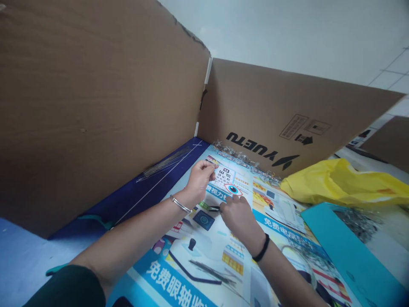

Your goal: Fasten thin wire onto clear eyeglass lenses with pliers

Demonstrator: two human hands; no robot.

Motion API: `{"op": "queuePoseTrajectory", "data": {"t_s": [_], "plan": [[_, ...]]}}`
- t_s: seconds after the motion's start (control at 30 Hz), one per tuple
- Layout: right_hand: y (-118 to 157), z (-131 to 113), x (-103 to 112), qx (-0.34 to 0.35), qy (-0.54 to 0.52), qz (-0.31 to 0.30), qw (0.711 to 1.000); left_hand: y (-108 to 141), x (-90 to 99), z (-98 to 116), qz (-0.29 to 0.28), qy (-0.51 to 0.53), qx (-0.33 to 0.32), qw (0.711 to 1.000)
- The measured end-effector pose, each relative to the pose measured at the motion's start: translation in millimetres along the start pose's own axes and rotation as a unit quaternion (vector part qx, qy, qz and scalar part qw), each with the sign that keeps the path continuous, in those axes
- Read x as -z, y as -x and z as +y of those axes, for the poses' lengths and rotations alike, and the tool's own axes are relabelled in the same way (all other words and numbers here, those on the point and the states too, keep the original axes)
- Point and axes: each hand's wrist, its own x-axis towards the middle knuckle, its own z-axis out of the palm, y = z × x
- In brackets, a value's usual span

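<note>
Brown cardboard panels (115, 106) enclose the far and left sides of the work area, meeting at a corner; the far panel bears an inverted "YUETU" mark. Below them lies a printed sheet (188, 256) with a dark blue margin along its left side. Left hand (201, 179): positioned above the sheet near the printed eye chart, thumb and fingertips pinched together; any thin item between them cannot be discerned. Right hand (235, 213): clenched around a small dark tool (214, 209), whose tip projects leftward, just below the left hand. Exact tool type is unclear. One bundle of thin wires (212, 272) lies on the sheet, nearer the wearer; another set of straight wires (166, 163) lies on the blue margin. Bent clear-looking pieces (236, 155) line the far panel's base. At right, a yellow bag (345, 183) lies behind a teal box (348, 251) containing tangled metallic pieces (359, 224).
</note>
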Motion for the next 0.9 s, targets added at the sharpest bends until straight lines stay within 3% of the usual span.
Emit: {"op": "queuePoseTrajectory", "data": {"t_s": [0.33,0.47,0.63,0.9], "plan": [[24,29,-6,-0.044,-0.008,-0.003,0.999,3,6.4,-27,0.005,-0.036,0.022,0.999],[35,24,-1,-0.041,-0.025,0.007,0.999,2,9.3,-31,0.004,-0.046,0.020,0.999],[44,4,-2,0.010,-0.048,-0.006,0.999,5,11.6,-37,-0.009,-0.075,0.037,0.996],[48,8,-5,-0.028,-0.046,-0.031,0.998,6,14.1,-41,-0.021,-0.096,0.046,0.994]]}}
